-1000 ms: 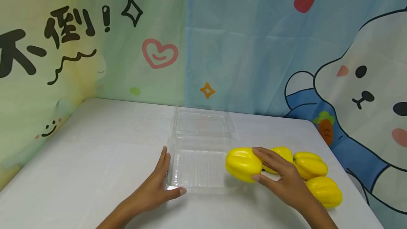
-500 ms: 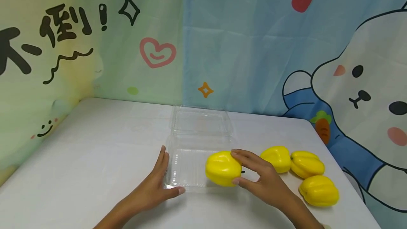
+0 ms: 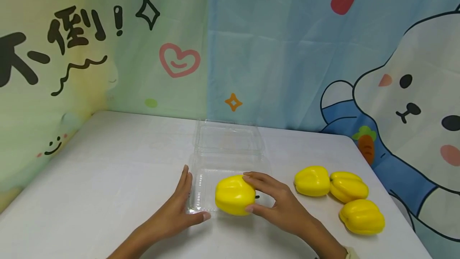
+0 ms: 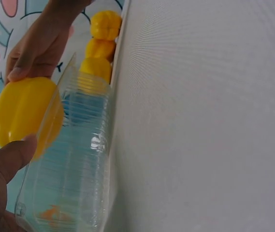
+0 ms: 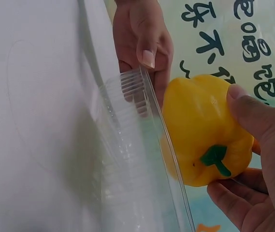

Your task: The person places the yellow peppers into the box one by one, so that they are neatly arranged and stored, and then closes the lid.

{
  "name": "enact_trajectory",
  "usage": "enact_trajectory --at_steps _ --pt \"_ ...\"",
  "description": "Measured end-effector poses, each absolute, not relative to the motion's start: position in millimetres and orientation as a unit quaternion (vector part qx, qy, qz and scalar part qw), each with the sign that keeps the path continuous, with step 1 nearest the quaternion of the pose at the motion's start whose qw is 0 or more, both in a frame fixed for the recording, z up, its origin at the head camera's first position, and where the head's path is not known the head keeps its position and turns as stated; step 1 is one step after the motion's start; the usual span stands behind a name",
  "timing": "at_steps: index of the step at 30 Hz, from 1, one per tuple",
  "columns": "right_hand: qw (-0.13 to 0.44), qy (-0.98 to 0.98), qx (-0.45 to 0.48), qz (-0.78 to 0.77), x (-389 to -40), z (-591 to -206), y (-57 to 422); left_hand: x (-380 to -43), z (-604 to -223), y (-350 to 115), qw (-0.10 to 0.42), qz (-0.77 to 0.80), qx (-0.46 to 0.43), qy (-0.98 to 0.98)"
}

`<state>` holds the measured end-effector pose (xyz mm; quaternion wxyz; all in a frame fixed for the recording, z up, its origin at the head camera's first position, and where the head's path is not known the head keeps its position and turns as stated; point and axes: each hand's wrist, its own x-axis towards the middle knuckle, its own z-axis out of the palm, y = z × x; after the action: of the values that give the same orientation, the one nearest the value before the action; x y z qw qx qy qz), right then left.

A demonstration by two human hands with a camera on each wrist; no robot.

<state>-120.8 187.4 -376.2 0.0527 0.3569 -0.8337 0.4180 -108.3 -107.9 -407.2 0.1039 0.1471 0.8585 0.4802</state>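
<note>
My right hand [image 3: 278, 203] grips a yellow bell pepper [image 3: 234, 196] between thumb and fingers, its short green stem [image 5: 217, 159] facing right. The pepper is over the base of a clear plastic clamshell box [image 3: 205, 195], whose lid [image 3: 228, 139] lies folded back behind. From the right wrist, the pepper's lower part shows through the box wall [image 5: 159, 121], with most of it above the rim. My left hand [image 3: 176, 209] rests at the box's left side, fingers straight along it and the thumb [image 4: 16, 154] at the front rim.
Three more yellow bell peppers lie on the white table [image 3: 108, 171] at the right: one nearer the box [image 3: 312, 181], one behind [image 3: 348, 186] and one in front [image 3: 362, 216]. A printed cloth backdrop [image 3: 273, 51] stands along the table's back and left side.
My right hand has carried the pepper left and slightly down, from beside the other peppers to over the box base. My left hand has stayed at the box's left side.
</note>
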Motion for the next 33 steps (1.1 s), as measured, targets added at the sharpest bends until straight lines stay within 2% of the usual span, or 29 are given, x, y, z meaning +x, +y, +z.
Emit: enact_trajectory --at_steps 33 --pt "0.052 -0.791 0.429 0.433 -146.2 -388.4 143.6 -110.9 -410.5 -105.9 0.104 0.482 0.152 0.857"
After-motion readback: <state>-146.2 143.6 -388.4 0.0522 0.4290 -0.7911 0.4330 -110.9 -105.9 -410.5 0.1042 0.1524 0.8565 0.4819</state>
